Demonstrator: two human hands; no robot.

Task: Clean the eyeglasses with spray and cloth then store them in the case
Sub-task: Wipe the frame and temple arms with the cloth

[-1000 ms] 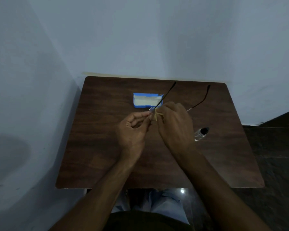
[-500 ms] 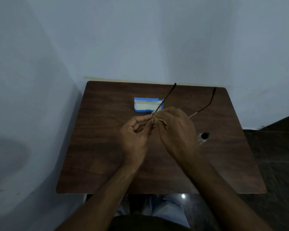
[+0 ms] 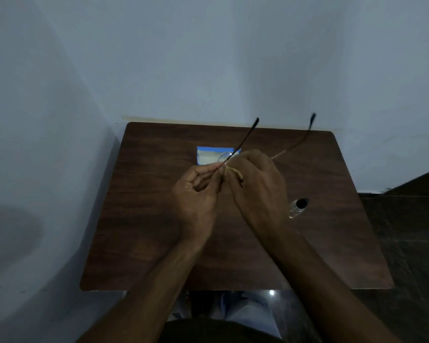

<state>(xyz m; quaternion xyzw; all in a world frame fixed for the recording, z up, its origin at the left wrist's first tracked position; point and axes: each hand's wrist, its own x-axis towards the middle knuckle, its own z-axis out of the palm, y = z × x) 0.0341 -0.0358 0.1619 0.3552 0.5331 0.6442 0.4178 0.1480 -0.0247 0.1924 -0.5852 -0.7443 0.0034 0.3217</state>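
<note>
You have one view, from the camera on your head, looking forward and steeply down onto the bench (image 3: 139,219) in front of you. The wide lens takes in the whole bench top, its near edge looking wider than the far one. The far edge meets the wall (image 3: 208,58), which fills the upper part of the picture, and the near edge lies just above your lap (image 3: 245,310). Your forearms (image 3: 159,280) come in from the bottom and meet near the middle, where your left hand (image 3: 196,196) and right hand (image 3: 260,191) sit close under the lens. Dark floor (image 3: 411,231) shows at the right.
</note>
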